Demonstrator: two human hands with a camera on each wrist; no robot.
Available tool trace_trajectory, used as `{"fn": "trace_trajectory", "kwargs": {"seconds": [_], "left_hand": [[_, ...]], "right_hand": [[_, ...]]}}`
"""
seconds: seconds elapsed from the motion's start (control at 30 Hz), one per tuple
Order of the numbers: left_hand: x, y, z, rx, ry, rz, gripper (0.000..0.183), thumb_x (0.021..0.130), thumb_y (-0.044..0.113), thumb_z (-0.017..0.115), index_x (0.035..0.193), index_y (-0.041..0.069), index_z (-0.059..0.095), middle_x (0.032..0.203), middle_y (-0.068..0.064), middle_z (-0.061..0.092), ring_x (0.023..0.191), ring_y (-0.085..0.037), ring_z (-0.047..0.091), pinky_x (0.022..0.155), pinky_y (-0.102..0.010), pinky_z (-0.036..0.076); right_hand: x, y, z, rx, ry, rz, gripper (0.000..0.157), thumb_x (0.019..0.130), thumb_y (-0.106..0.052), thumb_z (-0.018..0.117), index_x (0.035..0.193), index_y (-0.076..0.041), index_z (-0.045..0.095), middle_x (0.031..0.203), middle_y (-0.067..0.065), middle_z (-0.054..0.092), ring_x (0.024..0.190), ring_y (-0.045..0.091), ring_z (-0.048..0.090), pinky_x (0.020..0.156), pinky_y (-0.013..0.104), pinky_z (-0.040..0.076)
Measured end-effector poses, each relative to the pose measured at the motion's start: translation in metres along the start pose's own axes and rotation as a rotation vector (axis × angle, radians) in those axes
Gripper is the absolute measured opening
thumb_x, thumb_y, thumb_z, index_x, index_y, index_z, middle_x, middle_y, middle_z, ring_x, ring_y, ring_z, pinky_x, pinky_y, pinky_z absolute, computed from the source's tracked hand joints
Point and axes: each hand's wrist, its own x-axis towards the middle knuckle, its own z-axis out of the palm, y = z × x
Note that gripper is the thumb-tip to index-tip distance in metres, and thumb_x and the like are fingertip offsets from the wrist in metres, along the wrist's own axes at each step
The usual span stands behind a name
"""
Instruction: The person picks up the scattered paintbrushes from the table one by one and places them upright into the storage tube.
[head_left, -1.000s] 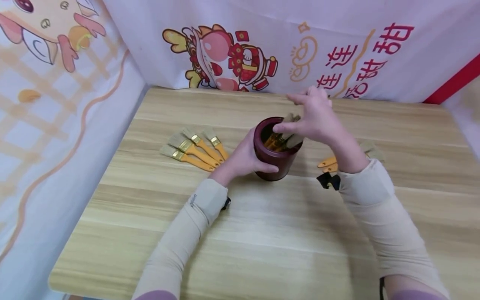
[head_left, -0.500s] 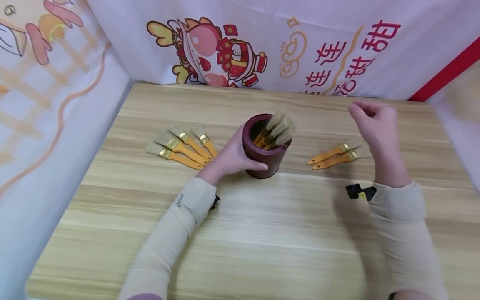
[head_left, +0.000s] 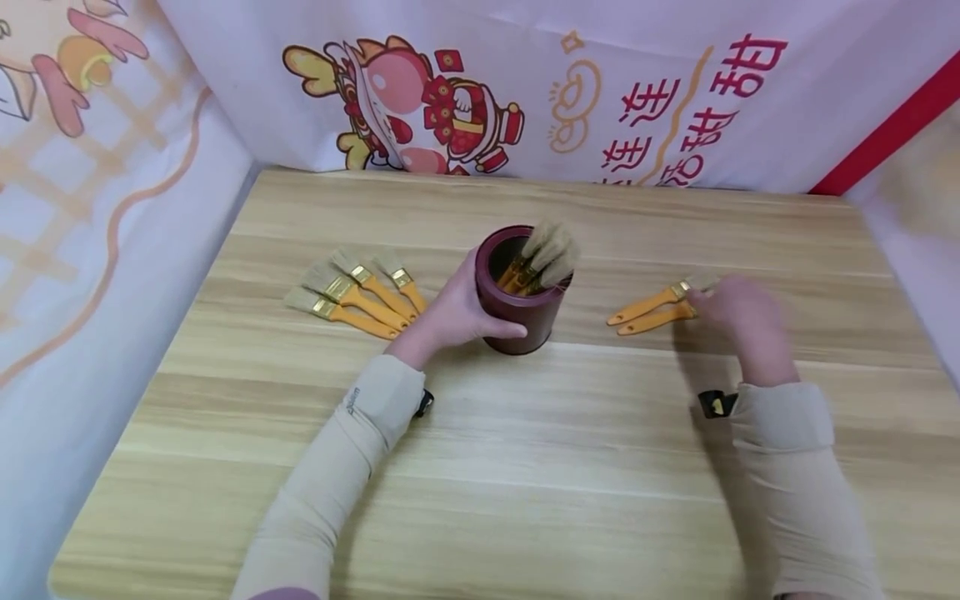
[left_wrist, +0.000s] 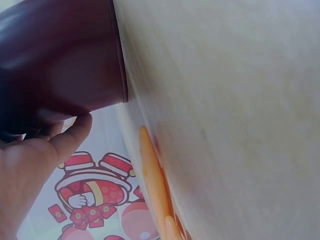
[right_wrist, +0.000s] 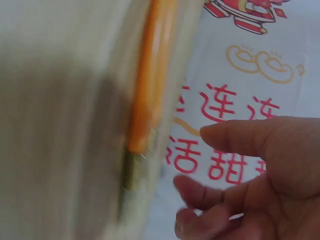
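We found left hand curled round maroon pot; right hand parted, holding nothing, pair of brushes lying just beside it; we judged low pinch at metal band best, neighbouring brush left undisturbed

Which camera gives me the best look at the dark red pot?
The head view: the dark red pot shows there from rim to base, brushes inside, though the left hand covers part of its wall. The left wrist view catches only a stretch of wall and bottom edge; the right wrist view shows none of it.
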Motion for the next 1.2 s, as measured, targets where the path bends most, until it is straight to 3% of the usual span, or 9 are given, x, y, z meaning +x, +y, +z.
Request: {"fn": "trace_trajectory", "kwargs": {"seconds": [0.13,0.33,0.53,0.63,0.87,1.07,1.2], "left_hand": [[-0.001,0.0,0.001,-0.002,-0.001,-0.01,0.106,0.066,0.005,0.087,0.149,0.01,0.022,0.148,-0.009,0.038,0.135,-0.023,0.04,0.116,-0.041,0.032],[-0.001,0.001,0.0,-0.012,0.012,-0.008,0.105,0.065,0.003,0.087,0.148,0.009,0.022,0.147,-0.01,0.038,0.135,-0.024,0.039,0.117,-0.043,0.031],[0.0,0.0,-0.001,-0.023,0.006,-0.005,0.106,0.066,0.004,0.087,0.149,0.01,0.021,0.149,-0.01,0.036,0.136,-0.024,0.038,0.117,-0.043,0.03],[0.0,0.0,0.0,-0.018,0.007,-0.014,0.106,0.066,0.004,0.087,0.149,0.01,0.021,0.148,-0.01,0.037,0.135,-0.023,0.039,0.117,-0.042,0.03],[0.002,-0.006,0.002,-0.024,-0.002,-0.004,0.107,0.065,0.004,0.087,0.149,0.012,0.022,0.148,-0.008,0.038,0.135,-0.022,0.04,0.116,-0.04,0.032],[0.01,-0.032,0.003,-0.011,0.017,0.017,0.111,0.064,0.009,0.089,0.15,0.021,0.02,0.149,0.0,0.037,0.135,-0.016,0.039,0.116,-0.039,0.031],[0.01,-0.031,0.004,-0.007,0.027,0.035,0.109,0.063,0.011,0.09,0.148,0.024,0.023,0.146,0.003,0.039,0.133,-0.013,0.041,0.116,-0.037,0.033]], "right_hand": [[0.006,-0.002,0.009,-0.021,-0.054,0.008,0.055,0.096,-0.045,0.042,0.087,0.006,0.06,0.09,0.028,0.057,0.076,0.035,0.055,0.058,0.04,0.046],[0.008,-0.009,0.016,-0.042,-0.093,0.052,0.067,0.098,-0.047,0.036,0.114,0.016,0.055,0.112,0.04,0.054,0.097,0.048,0.058,0.071,0.051,0.049],[0.012,-0.012,0.018,-0.03,-0.102,0.125,0.078,0.098,-0.055,0.029,0.115,0.018,0.054,0.107,0.037,0.054,0.087,0.039,0.055,0.064,0.042,0.047],[0.011,-0.011,0.019,-0.042,-0.104,0.112,0.078,0.098,-0.055,0.031,0.116,0.017,0.053,0.109,0.037,0.054,0.088,0.038,0.055,0.064,0.041,0.047],[0.0,0.008,0.021,-0.03,-0.116,0.023,0.043,0.092,-0.036,0.047,0.089,0.005,0.059,0.09,0.026,0.055,0.078,0.034,0.052,0.06,0.039,0.046],[-0.011,0.026,0.018,-0.011,-0.177,0.026,0.046,0.089,-0.046,0.055,0.063,-0.008,0.052,0.064,0.008,0.047,0.061,0.022,0.046,0.053,0.031,0.037],[-0.018,0.03,0.015,0.004,-0.242,-0.02,0.049,0.086,-0.045,0.06,0.05,-0.017,0.044,0.048,-0.005,0.04,0.049,0.013,0.041,0.049,0.027,0.032]]}}
